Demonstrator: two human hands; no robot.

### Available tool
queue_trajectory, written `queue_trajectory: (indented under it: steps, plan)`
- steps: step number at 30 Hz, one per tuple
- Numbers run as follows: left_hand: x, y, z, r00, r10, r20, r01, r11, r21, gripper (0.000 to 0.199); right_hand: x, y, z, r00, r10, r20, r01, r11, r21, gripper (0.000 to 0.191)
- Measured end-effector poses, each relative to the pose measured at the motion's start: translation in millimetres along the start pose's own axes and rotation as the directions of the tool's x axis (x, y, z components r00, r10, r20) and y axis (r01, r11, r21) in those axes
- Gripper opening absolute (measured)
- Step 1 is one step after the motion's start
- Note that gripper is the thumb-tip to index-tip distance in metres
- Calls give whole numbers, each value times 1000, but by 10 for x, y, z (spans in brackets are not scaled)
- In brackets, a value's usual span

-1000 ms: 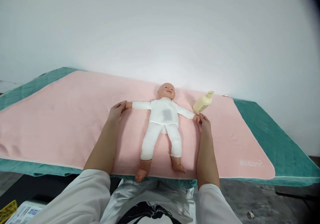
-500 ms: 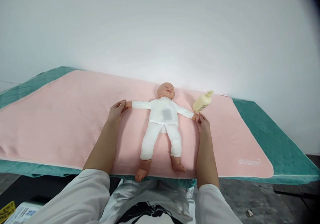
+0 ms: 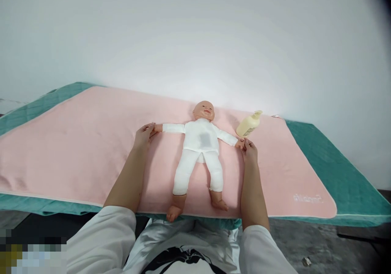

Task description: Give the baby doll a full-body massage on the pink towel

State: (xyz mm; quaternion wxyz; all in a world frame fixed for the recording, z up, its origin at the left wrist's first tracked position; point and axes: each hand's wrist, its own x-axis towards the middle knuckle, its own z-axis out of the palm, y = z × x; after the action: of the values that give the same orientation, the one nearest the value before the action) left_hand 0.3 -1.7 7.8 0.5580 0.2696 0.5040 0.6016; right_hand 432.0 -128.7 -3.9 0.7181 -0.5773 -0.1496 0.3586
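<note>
A smooth, pale wall (image 3: 195, 42) backs the quilted green cover (image 3: 339, 164), over which spreads a soft, round-cornered pink mat (image 3: 76, 143). On it the doll (image 3: 192, 137) lies face-up in white fabric, smooth-headed, arms outstretched. A rounded cream pump bottle (image 3: 248, 125) stands just beyond the right hand (image 3: 251, 151), which pinches one doll hand; the left hand (image 3: 143, 136) pinches the other.

Doll (image 3: 200, 137): lay between left hand (image 3: 144, 135) and right hand (image 3: 251, 149), head (image 3: 203, 110) beyond both, feet (image 3: 174, 213) short of them. Bottle (image 3: 248, 126): sat just beyond right hand. Blanket (image 3: 88, 147): lay beneath doll and bottle, over cover (image 3: 342, 168). Wall (image 3: 195, 38): stood farthest.
</note>
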Motion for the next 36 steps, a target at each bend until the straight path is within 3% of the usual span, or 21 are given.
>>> queue_trajectory:
  steps: [13,21,36]
  plan:
    - [-3,12,0,1000,-6,-3,6,1000,17,9,-27,1,22,999,-7,-48,4,998,-65,12]
    - [94,-45,-52,999,-34,25,34,999,-8,9,9,7,-4,1000,1,10,-1,999,-38,15]
    - [0,-49,-62,995,50,85,-51,999,3,12,10,45,4,998,-64,-6,63,995,-80,21]
